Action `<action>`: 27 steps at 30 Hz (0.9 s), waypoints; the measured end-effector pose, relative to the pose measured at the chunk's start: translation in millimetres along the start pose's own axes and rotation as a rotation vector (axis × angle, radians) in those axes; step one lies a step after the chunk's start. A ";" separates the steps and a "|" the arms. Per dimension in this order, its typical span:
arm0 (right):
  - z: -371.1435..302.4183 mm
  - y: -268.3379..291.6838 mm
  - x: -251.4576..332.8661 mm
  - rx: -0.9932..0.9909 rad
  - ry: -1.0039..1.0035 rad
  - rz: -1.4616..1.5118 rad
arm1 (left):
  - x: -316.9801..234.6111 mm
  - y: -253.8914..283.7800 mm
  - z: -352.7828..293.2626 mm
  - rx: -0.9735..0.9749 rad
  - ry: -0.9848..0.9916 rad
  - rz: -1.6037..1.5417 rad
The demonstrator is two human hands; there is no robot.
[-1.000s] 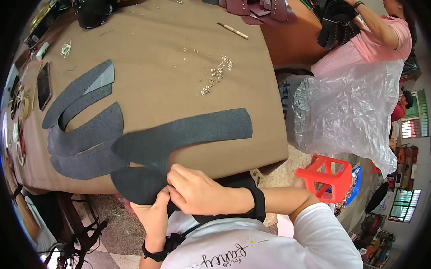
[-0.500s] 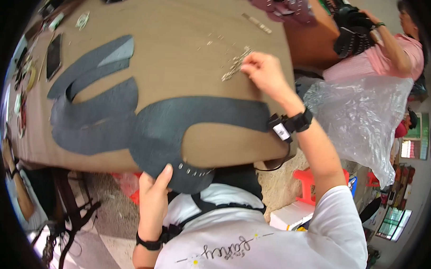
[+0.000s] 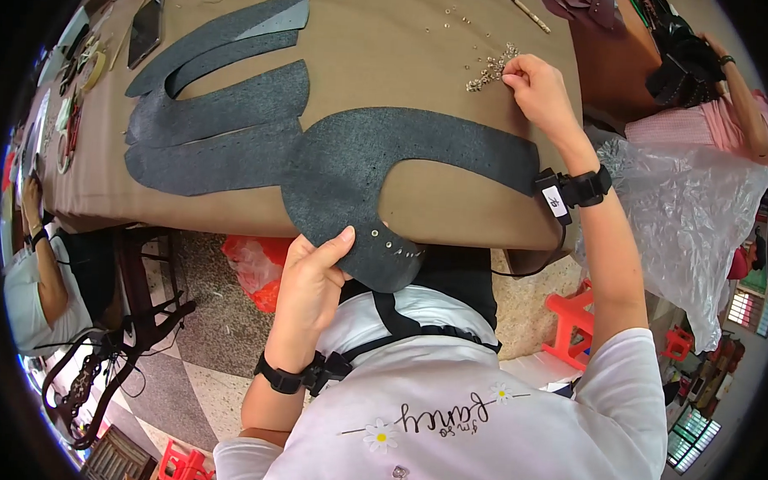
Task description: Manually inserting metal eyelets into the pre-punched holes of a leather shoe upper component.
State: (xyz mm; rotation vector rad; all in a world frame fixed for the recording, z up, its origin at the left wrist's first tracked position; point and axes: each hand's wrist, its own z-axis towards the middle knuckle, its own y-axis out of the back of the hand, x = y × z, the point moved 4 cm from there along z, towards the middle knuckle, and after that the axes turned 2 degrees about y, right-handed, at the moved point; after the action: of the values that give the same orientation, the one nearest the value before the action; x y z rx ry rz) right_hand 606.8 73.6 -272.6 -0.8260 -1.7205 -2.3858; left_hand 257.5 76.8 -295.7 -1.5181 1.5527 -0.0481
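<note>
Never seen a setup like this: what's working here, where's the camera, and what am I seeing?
No machine: these are a person's bare hands, seen from a wide-angle camera on the head, which bends straight edges. The left hand holds a dark curved piece with small metal rings near its edge. The right hand has its fingers at a pile of metal bits; whether they pinch one is unclear. On the brown cloth lie more dark pieces, a phone and a pen.

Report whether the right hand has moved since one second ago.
Yes: the right hand has moved forward and rightward, to the edge of the metal eyelet pile.
</note>
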 end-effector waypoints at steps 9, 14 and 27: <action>-90.7 3.5 127.5 0.135 0.044 0.586 | 6.0 -2.5 1.0 0.012 -0.037 -0.008; -131.4 -48.7 177.7 -0.027 0.115 0.633 | 6.3 -3.3 -0.7 0.037 -0.051 -0.042; -142.5 -63.0 175.5 -0.095 -0.052 0.672 | 4.4 -5.6 -10.3 -0.044 -0.065 0.043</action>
State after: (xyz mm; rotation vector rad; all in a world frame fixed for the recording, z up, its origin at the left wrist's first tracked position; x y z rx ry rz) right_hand 381.0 9.5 -275.4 -1.2447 -1.0937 -1.9943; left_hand 256.3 66.3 -289.0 -1.5052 1.5434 0.0603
